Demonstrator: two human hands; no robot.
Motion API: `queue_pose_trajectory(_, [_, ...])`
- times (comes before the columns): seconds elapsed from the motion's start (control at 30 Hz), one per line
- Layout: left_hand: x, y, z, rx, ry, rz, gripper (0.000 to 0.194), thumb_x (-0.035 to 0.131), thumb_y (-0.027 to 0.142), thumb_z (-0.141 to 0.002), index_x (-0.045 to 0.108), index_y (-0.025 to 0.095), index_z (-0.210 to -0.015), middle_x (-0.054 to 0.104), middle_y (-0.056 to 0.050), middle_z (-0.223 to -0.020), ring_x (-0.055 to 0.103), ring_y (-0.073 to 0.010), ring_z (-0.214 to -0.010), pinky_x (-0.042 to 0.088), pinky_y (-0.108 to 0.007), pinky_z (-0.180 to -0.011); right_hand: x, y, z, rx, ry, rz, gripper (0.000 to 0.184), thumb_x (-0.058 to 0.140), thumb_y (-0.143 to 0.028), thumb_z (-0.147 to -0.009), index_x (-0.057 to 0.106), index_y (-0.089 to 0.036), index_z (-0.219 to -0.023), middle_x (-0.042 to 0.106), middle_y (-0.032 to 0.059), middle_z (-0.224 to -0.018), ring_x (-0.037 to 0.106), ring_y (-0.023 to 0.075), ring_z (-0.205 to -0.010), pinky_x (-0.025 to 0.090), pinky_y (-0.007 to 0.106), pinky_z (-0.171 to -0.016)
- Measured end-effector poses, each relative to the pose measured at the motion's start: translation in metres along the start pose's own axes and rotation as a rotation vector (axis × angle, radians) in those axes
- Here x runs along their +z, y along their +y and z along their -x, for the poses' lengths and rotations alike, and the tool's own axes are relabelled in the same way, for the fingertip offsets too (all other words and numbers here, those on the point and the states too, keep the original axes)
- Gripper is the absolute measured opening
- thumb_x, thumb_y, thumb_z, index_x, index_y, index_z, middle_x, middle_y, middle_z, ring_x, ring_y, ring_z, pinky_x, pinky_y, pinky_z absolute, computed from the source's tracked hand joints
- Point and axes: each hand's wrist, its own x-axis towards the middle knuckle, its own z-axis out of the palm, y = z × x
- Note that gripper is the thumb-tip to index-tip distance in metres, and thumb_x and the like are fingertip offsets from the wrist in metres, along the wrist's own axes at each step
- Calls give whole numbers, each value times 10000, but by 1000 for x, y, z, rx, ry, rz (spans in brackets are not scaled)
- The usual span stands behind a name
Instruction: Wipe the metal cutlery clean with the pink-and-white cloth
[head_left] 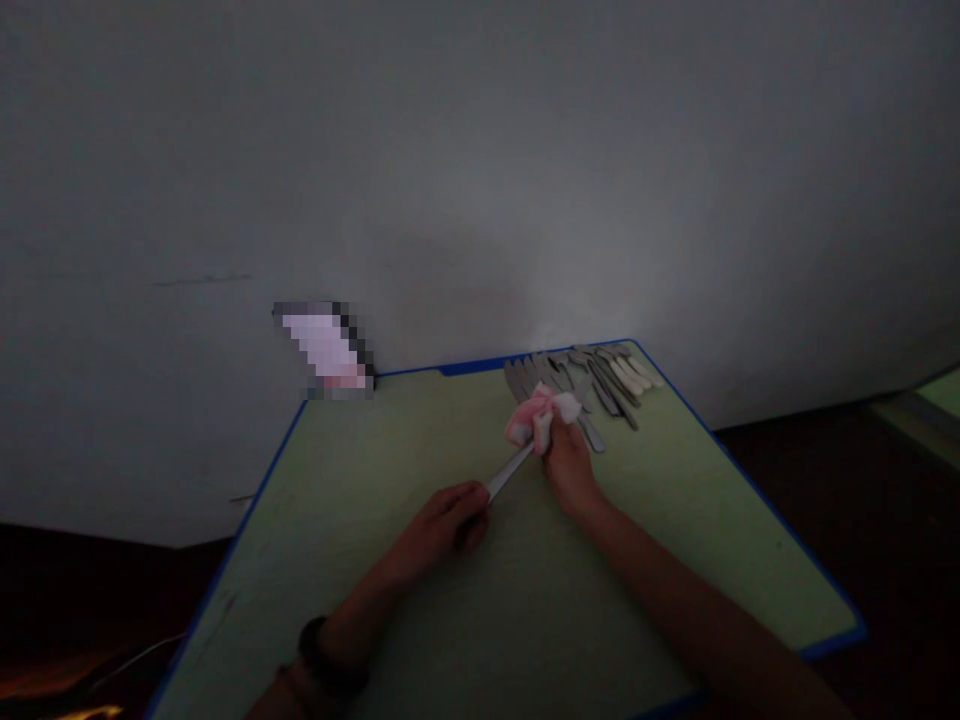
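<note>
My left hand (pixel 459 512) is closed on the near end of a flat metal piece of cutlery (pixel 510 472), which slants up to the right above the table. Pink and white cloth (pixel 534 415) is bunched in my right hand (pixel 568 462) and wraps the far end of that piece. Because the cloth covers this end, I cannot tell whether it is a knife, fork or spoon. Just beyond my right hand, several metal knives, forks and spoons (pixel 615 385) lie in a row on the tabletop.
The pale green table (pixel 360 450) has a blue edge and stands against a grey wall (pixel 465 180). A blurred-out device with a bright screen (pixel 322 345) leans on the wall at the back left corner. A thin cable (pixel 142 655) runs at the lower left.
</note>
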Motion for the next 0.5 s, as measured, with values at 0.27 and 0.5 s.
queue_pose_trajectory(0.27, [21, 9, 3, 103, 200, -640, 335, 362, 445, -915, 552, 175, -858, 657, -48, -783, 601, -180, -678, 415, -274, -636, 27, 2, 49, 34, -118, 66, 378, 422, -539, -862, 562, -190, -905, 624, 42, -843, 560, 169, -776, 428, 290, -742])
queue_pose_trajectory(0.5, [19, 7, 7, 168, 106, -929, 431, 195, 373, -967, 572, 165, -956, 675, -82, -839, 627, -191, -764, 438, -298, -725, 17, -2, 31, 81, -38, 14, 453, 440, -590, -830, 605, -201, -992, 647, 62, -994, 558, 200, -962, 394, 306, -873])
